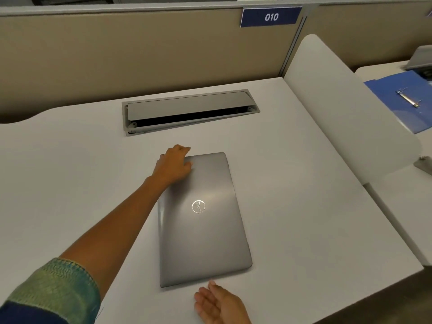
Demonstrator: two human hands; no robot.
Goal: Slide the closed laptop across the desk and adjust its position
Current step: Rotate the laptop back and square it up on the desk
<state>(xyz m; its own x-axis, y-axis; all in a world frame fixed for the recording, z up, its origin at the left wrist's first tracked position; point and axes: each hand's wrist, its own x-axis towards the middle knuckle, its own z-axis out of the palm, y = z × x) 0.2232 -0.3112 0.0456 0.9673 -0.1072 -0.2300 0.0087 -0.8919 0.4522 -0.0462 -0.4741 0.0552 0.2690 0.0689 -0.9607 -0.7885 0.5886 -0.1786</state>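
Observation:
A closed grey laptop (203, 220) lies flat in the middle of the white desk (304, 206), its long side running away from me and a round logo on the lid. My left hand (174, 166) reaches forward and grips the laptop's far left corner, fingers curled over the far edge and thumb on the lid. My right hand (218, 302) rests palm up on the desk just in front of the laptop's near edge, fingers apart, fingertips close to the edge, holding nothing.
A grey cable hatch (189, 111) with its lid half raised sits in the desk beyond the laptop. A beige partition with a blue "010" sign (271, 17) backs the desk. A white divider panel (339, 108) stands at right; beyond it lies a blue ring binder (404, 101).

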